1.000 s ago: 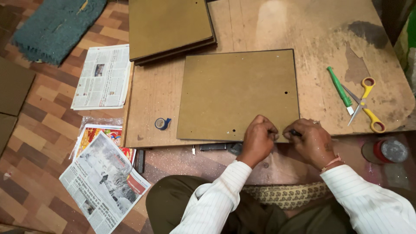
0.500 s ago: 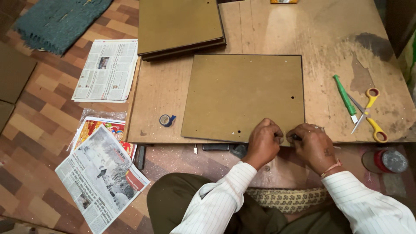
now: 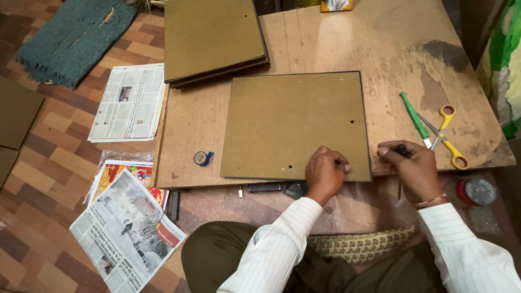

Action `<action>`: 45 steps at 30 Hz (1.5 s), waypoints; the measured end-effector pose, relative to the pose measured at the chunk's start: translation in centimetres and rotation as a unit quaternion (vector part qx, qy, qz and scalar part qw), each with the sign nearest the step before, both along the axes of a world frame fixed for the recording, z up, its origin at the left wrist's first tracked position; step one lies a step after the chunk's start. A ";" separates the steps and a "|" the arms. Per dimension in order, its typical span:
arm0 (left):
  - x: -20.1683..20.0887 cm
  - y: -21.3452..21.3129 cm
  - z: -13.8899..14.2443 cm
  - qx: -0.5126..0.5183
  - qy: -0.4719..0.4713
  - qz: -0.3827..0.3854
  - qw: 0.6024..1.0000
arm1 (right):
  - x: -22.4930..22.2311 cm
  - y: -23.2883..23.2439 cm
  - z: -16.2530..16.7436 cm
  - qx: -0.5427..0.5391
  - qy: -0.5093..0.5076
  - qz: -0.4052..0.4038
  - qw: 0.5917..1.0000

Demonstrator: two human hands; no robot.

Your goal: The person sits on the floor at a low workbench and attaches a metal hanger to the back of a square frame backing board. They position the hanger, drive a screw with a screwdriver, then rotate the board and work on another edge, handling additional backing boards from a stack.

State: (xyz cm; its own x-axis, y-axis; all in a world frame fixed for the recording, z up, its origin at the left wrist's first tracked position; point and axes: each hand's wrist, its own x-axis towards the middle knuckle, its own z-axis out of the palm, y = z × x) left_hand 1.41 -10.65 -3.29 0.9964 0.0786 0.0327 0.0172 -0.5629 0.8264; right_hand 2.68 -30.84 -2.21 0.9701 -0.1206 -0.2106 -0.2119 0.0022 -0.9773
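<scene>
Brown board on the work table, both hands at its near right corner; work looks mid-way.

Work table point(image 3: 325, 38): a low wooden slab; the board point(image 3: 296, 127) lies flat near its front edge, and a stack of similar boards point(image 3: 214, 38) sits at the back left corner. Three small holes already show in the board, so the drilling or punching looks done; whatever goes on at the near right corner looks unfinished. Left hand point(image 3: 324, 172) presses down on the board's near edge, fingers curled shut, nothing visible inside. Right hand point(image 3: 410, 165), just off the board's right corner, is closed on a small dark tool point(image 3: 402, 149); can't tell what kind. Scissors point(image 3: 448, 135) and green-handled tool point(image 3: 414, 115) lie untouched near the right edge, tape roll point(image 3: 203, 158) near the front left.
</scene>
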 end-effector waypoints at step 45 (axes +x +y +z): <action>-1.5 0.9 -1.2 -0.008 -0.116 -0.057 0.992 | -4.2 6.0 3.8 -0.265 -0.330 0.022 0.906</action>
